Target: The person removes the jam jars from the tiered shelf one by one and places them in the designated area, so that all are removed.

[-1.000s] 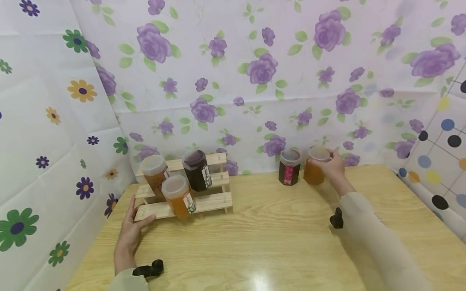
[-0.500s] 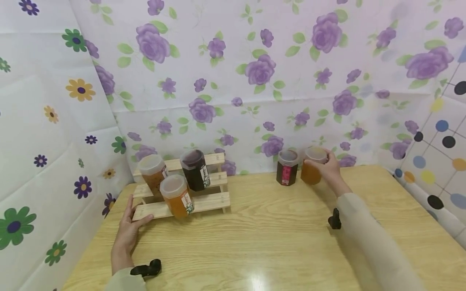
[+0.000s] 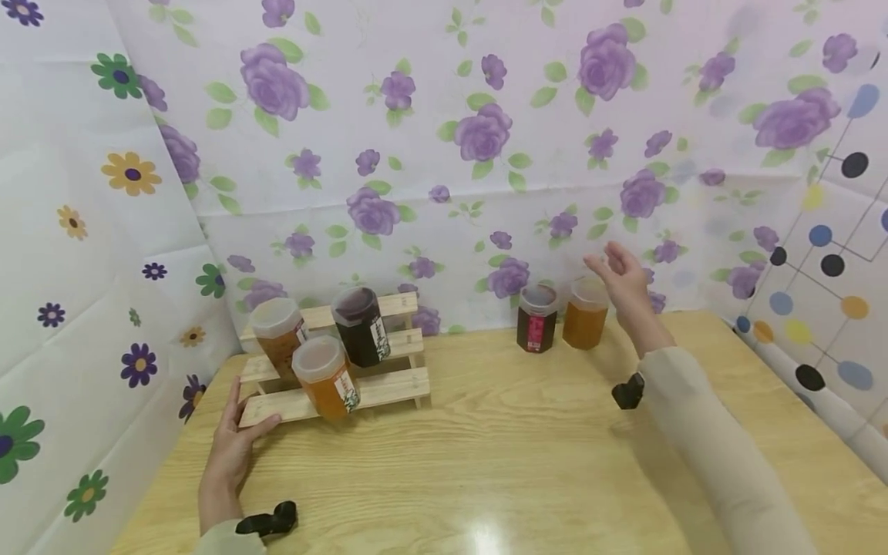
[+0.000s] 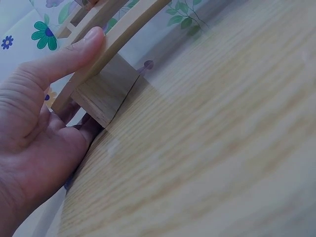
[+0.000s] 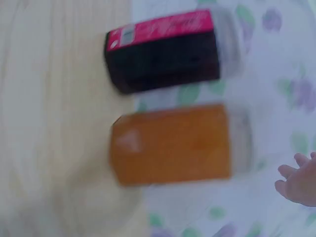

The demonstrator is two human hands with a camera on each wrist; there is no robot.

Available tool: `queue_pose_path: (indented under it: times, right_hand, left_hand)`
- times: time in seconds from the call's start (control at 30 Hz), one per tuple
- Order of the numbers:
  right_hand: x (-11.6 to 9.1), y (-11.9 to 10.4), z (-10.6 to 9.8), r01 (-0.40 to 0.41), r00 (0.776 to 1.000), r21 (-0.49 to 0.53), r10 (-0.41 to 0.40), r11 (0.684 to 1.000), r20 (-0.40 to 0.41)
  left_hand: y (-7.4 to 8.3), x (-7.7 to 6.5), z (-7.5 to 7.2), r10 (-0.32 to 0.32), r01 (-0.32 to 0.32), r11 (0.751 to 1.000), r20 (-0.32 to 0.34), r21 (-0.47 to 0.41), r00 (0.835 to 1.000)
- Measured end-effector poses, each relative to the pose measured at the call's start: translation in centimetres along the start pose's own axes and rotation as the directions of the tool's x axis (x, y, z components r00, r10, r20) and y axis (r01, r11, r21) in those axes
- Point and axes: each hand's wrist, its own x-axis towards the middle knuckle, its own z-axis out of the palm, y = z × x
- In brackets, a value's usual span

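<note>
At the left, a three-step wooden rack (image 3: 395,388) bears a brown-amber jar (image 3: 280,339), a dark jar (image 3: 362,327) and an orange jar (image 3: 326,378). My left hand (image 3: 227,455) grips the rack's left end; in the left wrist view the thumb (image 4: 74,57) lies on the front step and the other fingers go underneath, partly hidden. Toward the back right, an amber jar (image 3: 585,316) stands upright on the table beside a dark jar with a pink label (image 3: 536,320). My right hand (image 3: 627,285) is raised just above and right of the amber jar, apart from it, holding nothing.
The light wood table (image 3: 486,455) meets a flowered wall covering (image 3: 444,139) right behind the jars and rack. Another patterned sheet (image 3: 90,270) rises close on the left, and a dotted one (image 3: 825,285) on the right.
My right hand has let go of the amber jar and lifted up off it. The jar stays standing beside the dark one. The left hand keeps its grip on the rack; the head view shifts slightly.
</note>
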Motion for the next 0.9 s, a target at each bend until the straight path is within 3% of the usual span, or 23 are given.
queue_pose_path:
  times: [0.23,0.5,0.67,0.9]
  right_hand:
    - [0.0,-1.0,5.0,0.099,0.995,0.019,-0.099,0.995,0.014]
    - [-1.6,-0.5,13.9,0.076,0.975,0.125,-0.100,0.989,0.198]
    - [-3.3,0.1,19.3,0.062,0.948,0.167,-0.111,0.984,0.298]
    - [-6.1,-0.4,25.5,0.059,0.882,0.228,-0.157,0.972,0.444]
  left_hand:
    - [0.1,0.6,0.1,-0.012,0.012,1.000,0.012,0.014,1.000]
    - [-0.1,-0.1,-0.3,-0.012,0.012,1.000,-0.010,0.005,1.000]
    - [-0.1,-0.1,-0.2,0.015,-0.015,1.000,-0.002,-0.026,1.000]
    - [-0.1,0.0,-0.1,-0.016,0.016,1.000,-0.016,-0.019,1.000]
